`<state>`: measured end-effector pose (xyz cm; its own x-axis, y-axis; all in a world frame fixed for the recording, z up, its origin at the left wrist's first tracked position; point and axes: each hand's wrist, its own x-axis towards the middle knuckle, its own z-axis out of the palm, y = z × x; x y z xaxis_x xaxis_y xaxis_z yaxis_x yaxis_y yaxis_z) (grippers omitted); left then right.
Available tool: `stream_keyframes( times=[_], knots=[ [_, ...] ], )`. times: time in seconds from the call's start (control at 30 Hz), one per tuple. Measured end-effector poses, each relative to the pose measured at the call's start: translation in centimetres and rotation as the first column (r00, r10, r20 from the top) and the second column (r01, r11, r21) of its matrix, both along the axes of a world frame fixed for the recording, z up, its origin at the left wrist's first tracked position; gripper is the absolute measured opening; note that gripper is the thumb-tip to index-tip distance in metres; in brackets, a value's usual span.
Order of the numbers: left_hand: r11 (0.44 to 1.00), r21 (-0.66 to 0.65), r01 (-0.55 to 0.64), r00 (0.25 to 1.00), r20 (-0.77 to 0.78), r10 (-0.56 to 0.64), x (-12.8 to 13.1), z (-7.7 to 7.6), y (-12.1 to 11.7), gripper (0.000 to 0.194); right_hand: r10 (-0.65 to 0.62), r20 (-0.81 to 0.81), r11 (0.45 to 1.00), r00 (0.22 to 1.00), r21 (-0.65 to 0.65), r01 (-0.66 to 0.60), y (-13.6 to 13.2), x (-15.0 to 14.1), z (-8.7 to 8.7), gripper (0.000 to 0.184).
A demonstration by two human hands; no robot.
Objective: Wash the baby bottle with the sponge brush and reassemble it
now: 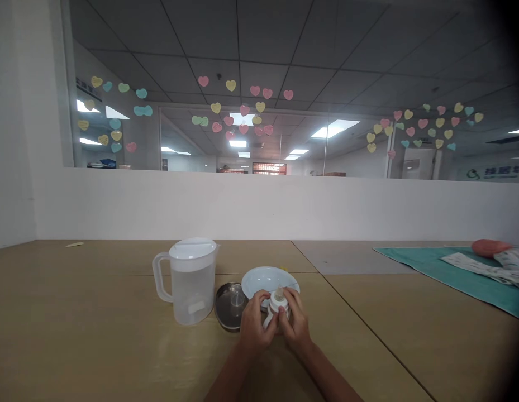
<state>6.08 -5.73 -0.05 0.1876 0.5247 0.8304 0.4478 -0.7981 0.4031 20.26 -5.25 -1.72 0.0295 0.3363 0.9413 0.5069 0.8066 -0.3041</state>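
Both hands are closed on a baby bottle (278,302) with a white collar, a pale teat pointing up and a white side handle. My left hand (255,324) wraps its left side by the handle, and my right hand (296,322) grips the collar from the right, with both thumbs at the front. Much of the bottle's lower part is hidden by my fingers. Just behind it rests a white bowl (259,273). To the left, a metal tray (225,322) holds a small clear cap-like piece (237,298).
A lidded translucent pitcher (193,296) with a handle stands left of the tray. At the right lie a green cloth (427,262), a patterned white cloth (472,265) and a reddish rounded object (490,248). A low wall with a window (259,139) borders the table's far edge.
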Motion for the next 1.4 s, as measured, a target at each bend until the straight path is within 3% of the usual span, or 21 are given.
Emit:
stream_keyframes(
  times=[0.17, 0.47, 0.9, 1.07, 1.23, 1.4],
  knots=[
    [0.999, -0.010, -0.045, 0.994, -0.105, 0.044, 0.0, 0.0, -0.1, 0.055, 0.011, 0.007, 1.000, 1.000, -0.029, -0.011, -0.1, 0.4, 0.1, 0.034],
    [0.999, -0.041, -0.022, 0.989, -0.147, 0.016, 0.5, -0.2, -0.1, 0.056, 0.173, -0.014, 0.969, 0.985, -0.177, -0.173, 0.0, 0.5, 1.1, 0.026],
    [0.997, -0.083, -0.005, 0.996, -0.092, -0.003, 1.0, 0.1, -0.3, 0.052, -0.051, -0.087, 0.989, 0.995, -0.142, 0.039, -0.5, 0.9, 1.7, 0.022],
    [0.995, -0.101, 0.006, 0.996, -0.084, -0.015, 1.0, 0.3, -0.4, 0.052, -0.075, -0.104, 0.987, 0.992, -0.148, 0.059, -0.5, 0.6, 1.2, 0.020],
    [0.997, -0.083, 0.010, 0.993, -0.119, -0.020, 1.1, 0.5, -0.5, 0.055, -0.115, -0.132, 0.991, 0.985, -0.080, 0.105, -0.7, 0.5, 0.8, 0.017],
    [0.996, -0.069, 0.062, 0.989, -0.133, -0.071, 1.3, 0.9, -0.9, 0.054, -0.103, -0.082, 0.988, 0.991, 0.103, 0.111, -1.1, 0.6, 0.7, 0.014]
  ],
)
